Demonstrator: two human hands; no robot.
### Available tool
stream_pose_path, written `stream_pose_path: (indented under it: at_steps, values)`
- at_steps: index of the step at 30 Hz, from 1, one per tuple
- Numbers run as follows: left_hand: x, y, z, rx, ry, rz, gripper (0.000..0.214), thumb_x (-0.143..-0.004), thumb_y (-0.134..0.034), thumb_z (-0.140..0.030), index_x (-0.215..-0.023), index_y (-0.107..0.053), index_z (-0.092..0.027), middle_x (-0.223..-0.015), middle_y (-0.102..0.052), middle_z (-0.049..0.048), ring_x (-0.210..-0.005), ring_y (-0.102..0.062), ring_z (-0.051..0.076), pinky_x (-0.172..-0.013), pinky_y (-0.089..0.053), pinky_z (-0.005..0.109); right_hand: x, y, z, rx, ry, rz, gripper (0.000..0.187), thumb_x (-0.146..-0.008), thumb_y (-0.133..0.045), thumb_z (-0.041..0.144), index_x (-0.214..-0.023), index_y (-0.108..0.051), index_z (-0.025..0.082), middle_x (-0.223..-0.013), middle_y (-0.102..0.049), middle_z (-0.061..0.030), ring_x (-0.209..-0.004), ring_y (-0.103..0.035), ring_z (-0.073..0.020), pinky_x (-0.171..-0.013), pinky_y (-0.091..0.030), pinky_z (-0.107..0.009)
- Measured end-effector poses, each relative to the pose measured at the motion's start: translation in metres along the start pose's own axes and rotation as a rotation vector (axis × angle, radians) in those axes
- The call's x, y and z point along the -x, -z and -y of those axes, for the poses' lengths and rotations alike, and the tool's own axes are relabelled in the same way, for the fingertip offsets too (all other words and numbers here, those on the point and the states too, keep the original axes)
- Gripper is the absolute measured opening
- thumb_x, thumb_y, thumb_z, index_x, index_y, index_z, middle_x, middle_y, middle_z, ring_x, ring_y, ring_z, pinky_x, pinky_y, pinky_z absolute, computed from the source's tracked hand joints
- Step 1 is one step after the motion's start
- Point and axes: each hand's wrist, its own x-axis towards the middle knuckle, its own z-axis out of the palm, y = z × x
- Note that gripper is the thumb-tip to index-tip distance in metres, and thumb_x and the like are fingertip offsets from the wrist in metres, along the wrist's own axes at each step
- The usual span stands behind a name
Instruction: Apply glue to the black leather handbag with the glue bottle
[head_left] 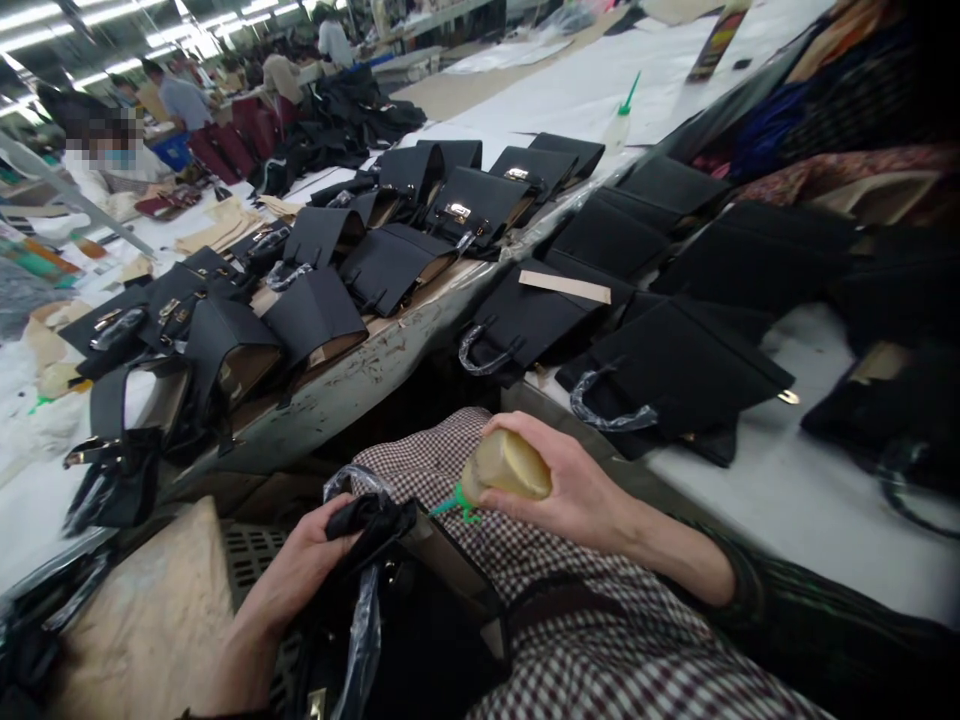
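Observation:
On my lap rests a black handbag (427, 630), its handles wrapped in clear plastic. My left hand (311, 550) is closed on a bunched part of the bag near its upper edge. In my right hand (574, 480) is a squeeze glue bottle (506, 468), tilted, with yellowish liquid inside. Its green nozzle points down-left, and the tip is at or very near the bag's edge; whether it touches I cannot tell. The brown inner side of the bag shows below the nozzle.
Several black handbags (397, 262) stand along the white table (322, 385) ahead. More black bags (675, 370) lie on the right-hand table. A second green-tipped bottle (619, 128) stands farther back. Beside my left arm are a brown board (154, 610) and a plastic crate (259, 550). A person (112, 165) sits across.

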Motion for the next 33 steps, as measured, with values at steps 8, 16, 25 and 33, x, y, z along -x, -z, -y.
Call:
stream_pose_path:
  at_steps: [8,16,25,33]
  values:
    - [-0.032,-0.007,0.034,-0.057,-0.073,-0.050,0.035,-0.084,-0.078,-0.043,-0.102,-0.062,-0.018,-0.089,-0.065,-0.0019,-0.079,-0.058,0.014,-0.073,-0.047,0.026,-0.007,-0.010,-0.031,-0.005,0.064,0.044,0.063,-0.083,-0.083,0.048,-0.130,-0.051,0.021,-0.123,-0.063,-0.0097,-0.109,-0.063,-0.0248,-0.099,-0.053,-0.039]
    - [-0.026,-0.010,0.034,0.009,-0.033,-0.053,0.041,-0.081,-0.080,-0.044,-0.107,-0.062,-0.017,-0.088,-0.067,-0.0024,-0.077,-0.060,0.014,-0.072,-0.049,0.026,-0.015,-0.014,-0.032,0.027,0.168,0.095,0.061,-0.085,-0.082,0.045,-0.129,-0.051,0.019,-0.118,-0.064,-0.0107,-0.107,-0.063,-0.0253,-0.095,-0.053,-0.038]
    - [-0.025,-0.010,0.038,0.037,-0.022,-0.060,0.039,-0.081,-0.082,-0.042,-0.107,-0.063,-0.019,-0.086,-0.067,-0.0034,-0.076,-0.061,0.013,-0.071,-0.049,0.025,-0.004,-0.002,-0.032,0.056,0.074,0.284,0.059,-0.084,-0.083,0.045,-0.128,-0.053,0.018,-0.120,-0.066,-0.0117,-0.106,-0.065,-0.0271,-0.094,-0.053,-0.042]
    - [-0.024,-0.014,0.034,0.042,-0.001,-0.054,0.042,-0.079,-0.083,-0.042,-0.108,-0.064,-0.019,-0.087,-0.068,-0.0031,-0.076,-0.061,0.013,-0.070,-0.049,0.024,-0.002,-0.005,-0.032,0.044,0.112,0.208,0.060,-0.085,-0.082,0.045,-0.128,-0.051,0.017,-0.116,-0.065,-0.0113,-0.103,-0.064,-0.0259,-0.092,-0.055,-0.041]
